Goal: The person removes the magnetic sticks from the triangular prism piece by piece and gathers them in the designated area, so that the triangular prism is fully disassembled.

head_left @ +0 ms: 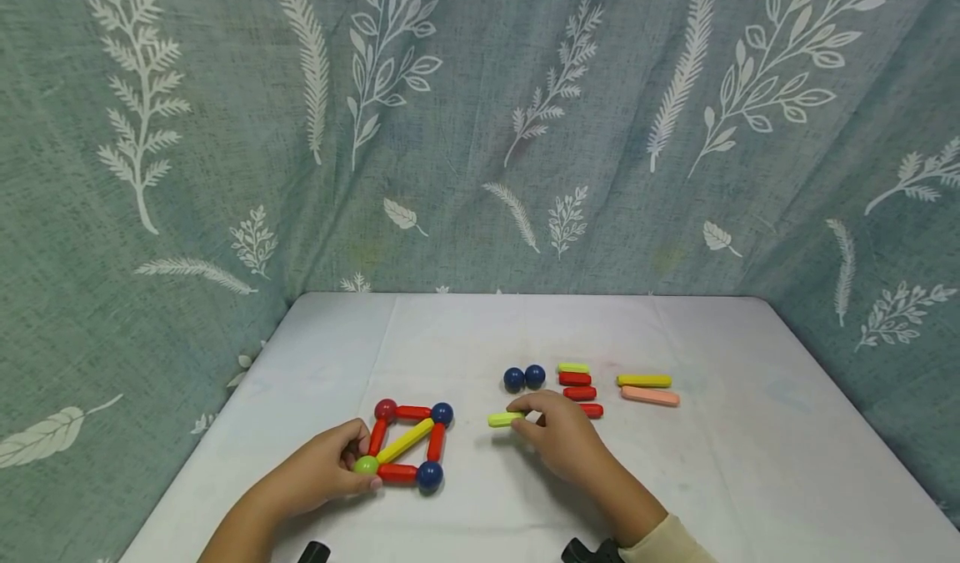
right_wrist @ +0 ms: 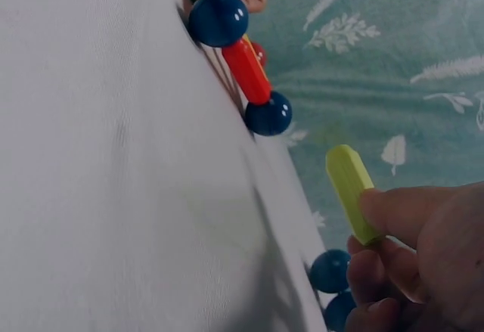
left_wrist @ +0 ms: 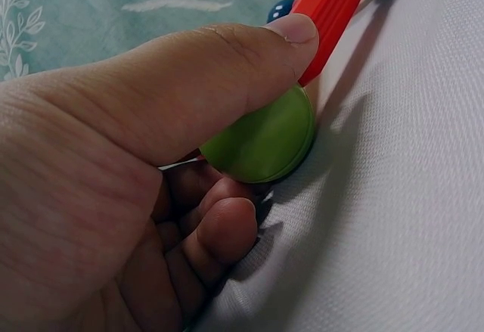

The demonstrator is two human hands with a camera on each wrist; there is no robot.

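Lime rod (head_left: 501, 419), end-pinched in your right grip (head_left: 561, 436), could swivel if bumped, and your left grip (head_left: 324, 473), pinching the green ball (head_left: 365, 464), could skew the frame (head_left: 406, 440) by pressing.

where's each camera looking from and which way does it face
Head: on the head, facing forward and down at table and backdrop cloth; left hand, right hand, forearms, a sleeve show.
Left wrist: on that wrist, looking along the left hand at the green ball it grips; only that hand shows.
Right wrist: on that wrist, looking past the right hand and its lime stick toward the joined frame; the left hand shows partly.
Head and right wrist views share two loose blue balls.
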